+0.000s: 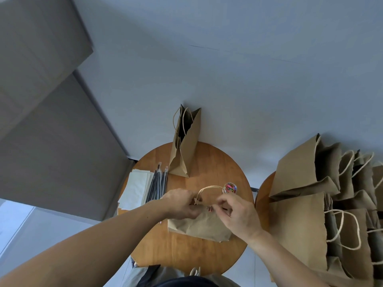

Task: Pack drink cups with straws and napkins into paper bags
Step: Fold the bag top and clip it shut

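On the round table, the left hand and right hand are covering the flat paper bag along its top. A tiny reddish item between them is showing too small to identify. Right of the table, the pile of bags is running off the picture's edge.

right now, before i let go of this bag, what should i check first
1. Left hand and right hand pinch the closed paper bag top: ok
2. Red paper clip fully seated: cannot tell
3. Closed bag's contents complete: cannot tell
4. Paper clip tub near right hand: ok
5. Straws and napkins on the table: ok
6. Open paper bag standing ready: ok
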`<action>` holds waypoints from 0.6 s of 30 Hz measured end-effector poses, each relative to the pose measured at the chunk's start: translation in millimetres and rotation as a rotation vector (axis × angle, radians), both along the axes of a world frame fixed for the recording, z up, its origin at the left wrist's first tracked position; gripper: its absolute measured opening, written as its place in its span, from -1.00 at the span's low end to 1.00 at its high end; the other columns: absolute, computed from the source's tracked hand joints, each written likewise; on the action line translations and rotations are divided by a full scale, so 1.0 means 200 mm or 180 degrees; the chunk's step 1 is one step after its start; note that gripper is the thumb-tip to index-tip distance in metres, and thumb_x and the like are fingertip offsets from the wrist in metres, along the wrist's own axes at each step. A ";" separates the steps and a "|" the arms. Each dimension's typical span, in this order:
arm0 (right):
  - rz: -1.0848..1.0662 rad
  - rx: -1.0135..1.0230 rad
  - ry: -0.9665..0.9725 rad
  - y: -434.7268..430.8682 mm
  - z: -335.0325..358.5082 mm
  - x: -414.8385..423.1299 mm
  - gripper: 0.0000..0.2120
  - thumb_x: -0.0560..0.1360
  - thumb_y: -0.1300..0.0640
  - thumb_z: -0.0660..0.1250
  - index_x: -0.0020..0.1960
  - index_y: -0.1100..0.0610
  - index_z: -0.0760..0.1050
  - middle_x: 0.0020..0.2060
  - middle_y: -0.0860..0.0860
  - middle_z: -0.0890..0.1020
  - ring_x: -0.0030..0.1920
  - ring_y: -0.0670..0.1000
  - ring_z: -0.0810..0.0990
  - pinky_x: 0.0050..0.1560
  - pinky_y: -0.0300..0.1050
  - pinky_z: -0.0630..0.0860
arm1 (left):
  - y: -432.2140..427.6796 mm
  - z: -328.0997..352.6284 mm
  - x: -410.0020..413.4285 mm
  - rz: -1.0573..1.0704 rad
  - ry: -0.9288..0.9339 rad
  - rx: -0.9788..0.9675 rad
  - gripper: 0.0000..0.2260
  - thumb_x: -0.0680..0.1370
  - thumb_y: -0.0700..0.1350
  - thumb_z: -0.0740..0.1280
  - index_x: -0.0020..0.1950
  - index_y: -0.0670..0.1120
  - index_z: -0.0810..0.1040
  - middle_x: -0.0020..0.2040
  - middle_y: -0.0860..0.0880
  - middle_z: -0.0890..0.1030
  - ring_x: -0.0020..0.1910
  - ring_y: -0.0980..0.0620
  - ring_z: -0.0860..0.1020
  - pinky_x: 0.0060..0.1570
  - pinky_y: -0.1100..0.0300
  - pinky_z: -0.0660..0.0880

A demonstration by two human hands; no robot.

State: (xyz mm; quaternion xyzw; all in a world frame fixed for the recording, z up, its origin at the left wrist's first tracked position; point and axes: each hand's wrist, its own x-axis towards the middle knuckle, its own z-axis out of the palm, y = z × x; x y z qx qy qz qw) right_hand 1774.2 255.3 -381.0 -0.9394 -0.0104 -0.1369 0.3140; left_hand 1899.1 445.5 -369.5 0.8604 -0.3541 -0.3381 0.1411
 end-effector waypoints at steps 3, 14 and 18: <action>-0.0418 0.0065 0.0062 -0.09 0.00 -0.07 -0.69 0.41 -0.25 0.39 0.04 -0.10 0.51 -0.10 -0.27 0.53 -0.15 -0.27 0.50 -0.18 -0.47 0.46 | 0.12 -0.02 0.02 0.0092 0.0139 0.0045 -0.55 0.41 0.18 0.41 0.28 0.19 0.48 0.14 0.21 0.61 0.09 0.16 0.58 0.08 0.15 0.56; -0.0699 0.0158 0.2176 -0.18 -0.24 -0.24 -0.65 0.51 -0.22 0.33 0.16 -0.02 0.51 0.04 -0.14 0.55 -0.01 -0.12 0.53 0.01 -0.20 0.55 | 0.38 -0.10 -0.06 0.1006 0.0150 -0.0090 -0.65 0.42 0.11 0.45 0.17 0.36 0.51 0.00 0.33 0.54 -0.08 0.20 0.57 -0.23 0.45 0.46; -0.0852 -0.0193 0.2036 -0.19 -0.22 -0.20 -0.65 0.56 -0.17 0.28 0.06 0.11 0.55 -0.05 -0.04 0.62 -0.08 -0.07 0.56 -0.08 -0.20 0.54 | 0.32 -0.05 -0.08 0.1073 0.0003 0.0043 -0.80 0.58 0.09 0.33 0.19 0.20 0.62 -0.11 0.15 0.63 -0.15 0.07 0.61 -0.27 0.25 0.54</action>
